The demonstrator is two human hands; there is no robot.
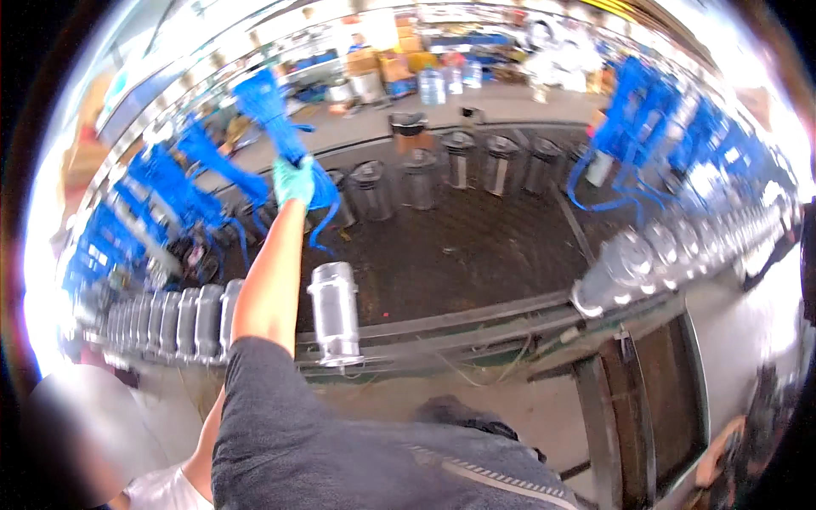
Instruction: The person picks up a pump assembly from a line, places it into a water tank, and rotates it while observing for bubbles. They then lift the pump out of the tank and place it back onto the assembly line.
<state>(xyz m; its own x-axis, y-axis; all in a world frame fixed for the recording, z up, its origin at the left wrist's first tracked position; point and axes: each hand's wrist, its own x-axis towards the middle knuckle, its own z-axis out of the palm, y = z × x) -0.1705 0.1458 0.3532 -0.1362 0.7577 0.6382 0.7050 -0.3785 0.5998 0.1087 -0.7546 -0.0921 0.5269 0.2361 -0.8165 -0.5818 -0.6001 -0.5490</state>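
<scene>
My left hand point(293, 181), in a light green glove, reaches far out over the dark bench. Its fingers are closed around the narrow lower part of a blue bundle of strands point(262, 100), which rises above the hand. Blue loose ends hang down beside the wrist. Below the hand, near the front edge of the bench, a silver metal cylinder point(334, 310) stands on its own. A dark cylinder point(371, 189) with a metal top is just right of the hand. My right hand is out of view.
More blue bundles point(170, 183) hang at the left, and others point(637, 110) at the right. Rows of metal cylinders point(178, 323) line the front edge on both sides. Several cylinders point(500, 161) stand along the back of the dark bench point(476, 246). A co-worker's white sleeve point(170, 491) is close at lower left.
</scene>
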